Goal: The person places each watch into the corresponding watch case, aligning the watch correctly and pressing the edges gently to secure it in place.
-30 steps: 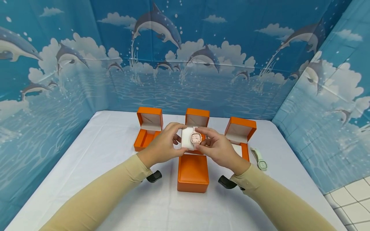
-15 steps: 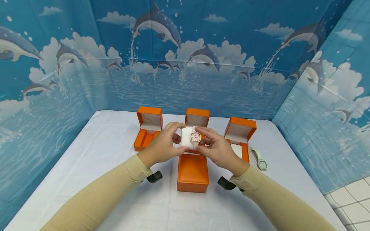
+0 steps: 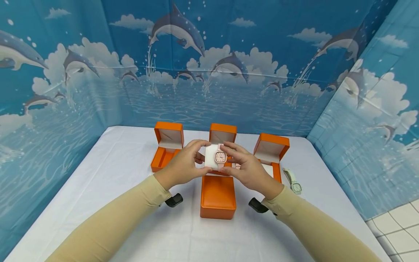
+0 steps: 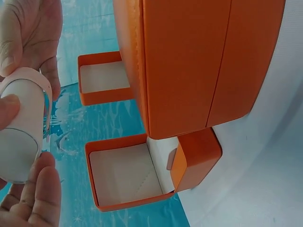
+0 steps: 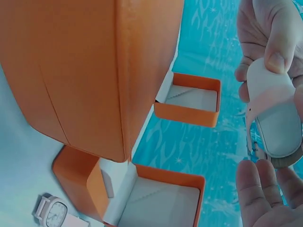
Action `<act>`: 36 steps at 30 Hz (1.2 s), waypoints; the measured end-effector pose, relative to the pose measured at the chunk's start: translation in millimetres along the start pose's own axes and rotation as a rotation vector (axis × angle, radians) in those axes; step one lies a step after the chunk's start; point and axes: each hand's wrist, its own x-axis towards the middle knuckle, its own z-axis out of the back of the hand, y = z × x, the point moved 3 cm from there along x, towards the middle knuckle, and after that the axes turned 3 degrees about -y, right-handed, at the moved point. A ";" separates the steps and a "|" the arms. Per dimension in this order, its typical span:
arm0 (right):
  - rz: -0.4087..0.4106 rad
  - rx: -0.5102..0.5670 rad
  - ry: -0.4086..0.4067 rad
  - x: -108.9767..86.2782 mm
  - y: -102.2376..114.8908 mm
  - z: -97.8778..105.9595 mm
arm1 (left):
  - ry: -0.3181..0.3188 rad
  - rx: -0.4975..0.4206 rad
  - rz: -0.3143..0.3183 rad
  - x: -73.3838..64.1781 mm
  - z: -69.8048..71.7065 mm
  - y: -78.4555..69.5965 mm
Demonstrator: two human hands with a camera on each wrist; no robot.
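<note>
A pale pink wristwatch with a rounded-square rim and pink dial (image 3: pixel 220 157) sits on a small white pillow-shaped cushion (image 3: pixel 210 157), held up between a person's two bare hands, just above and behind a closed orange box with a smooth leather-like lid (image 3: pixel 218 194). The left hand (image 3: pixel 184 163) pinches the cushion's left part between thumb and fingers. The right hand (image 3: pixel 249 169) pinches the watch, thumb at the near end of its strap and fingers at the far end. In the right wrist view the pink strap crosses the cushion and stands loose from one side; whether it is buckled I cannot tell. Behind the hands is an open orange box (image 3: pixel 223 128), its lower part largely covered by them. To its left stands a second open orange box with a pale lid lining (image 3: pixel 159 158), and to its right a third (image 3: pixel 276 173), holding a white cushion (image 3: pixel 268 170). Part of another pink watch (image 3: pixel 237 166) shows beside the right hand's fingers. A pale green square-faced watch (image 3: pixel 296 187) lies farther right on the white tablecloth (image 3: pixel 137 218). Both arms wear tan sleeves (image 3: pixel 108 222), and a blue dolphin-print curtain (image 3: pixel 196 102) hangs behind.
</note>
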 end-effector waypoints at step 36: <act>-0.003 0.061 0.015 -0.4 -5.4 -3.8 | 0.025 0.016 0.018 -1.3 -1.9 1.7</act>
